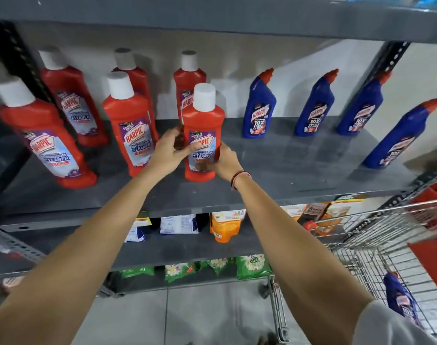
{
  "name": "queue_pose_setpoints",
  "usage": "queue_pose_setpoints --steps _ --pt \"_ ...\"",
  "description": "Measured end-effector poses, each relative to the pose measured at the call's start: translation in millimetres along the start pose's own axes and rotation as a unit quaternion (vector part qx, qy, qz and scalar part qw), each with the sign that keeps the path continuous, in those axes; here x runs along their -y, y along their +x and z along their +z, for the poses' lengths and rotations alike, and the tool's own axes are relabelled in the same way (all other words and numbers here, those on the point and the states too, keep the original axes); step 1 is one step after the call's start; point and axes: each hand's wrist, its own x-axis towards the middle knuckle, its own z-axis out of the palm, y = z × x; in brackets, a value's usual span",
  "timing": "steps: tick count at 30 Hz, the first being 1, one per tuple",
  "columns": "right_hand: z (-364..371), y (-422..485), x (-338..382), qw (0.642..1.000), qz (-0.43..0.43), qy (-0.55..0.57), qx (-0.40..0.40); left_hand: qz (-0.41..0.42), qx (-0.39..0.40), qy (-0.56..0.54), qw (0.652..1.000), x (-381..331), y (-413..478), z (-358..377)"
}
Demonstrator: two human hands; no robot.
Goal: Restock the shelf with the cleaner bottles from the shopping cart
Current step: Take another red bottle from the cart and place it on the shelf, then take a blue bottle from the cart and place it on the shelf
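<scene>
A red cleaner bottle [203, 120] with a white cap stands upright on the grey shelf [274, 165], near its front. My left hand [169, 151] grips its left side, with the thumb across the label. My right hand [225, 163] holds its lower right side. Several more red bottles [130, 120] stand to the left and behind. Several blue cleaner bottles [258, 105] with red spouts line the shelf's right half. At the lower right, one blue bottle [399, 297] lies in the wire shopping cart [361, 245].
A grey shelf board [212, 18] hangs overhead. Below are shelves with pouches [225, 225] and green packets [252, 266]. A black upright [21, 63] crosses the left side. A red object [431, 195] sits at the cart's far end.
</scene>
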Motion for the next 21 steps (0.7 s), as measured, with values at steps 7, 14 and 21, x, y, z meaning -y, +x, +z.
queue_pose_setpoints --steps 7,14,21 --pt "-43 -39 -27 0.998 0.003 0.024 -0.05 -0.036 -0.158 -0.126 0.979 10 -39 26" --pt "-142 -135 -109 0.967 0.046 0.059 -0.242 0.004 -0.118 -0.13 0.984 -26 -131 163" --pt "-228 -225 -214 0.929 0.19 0.03 -0.315 0.068 0.249 -0.102 0.961 -82 -145 324"
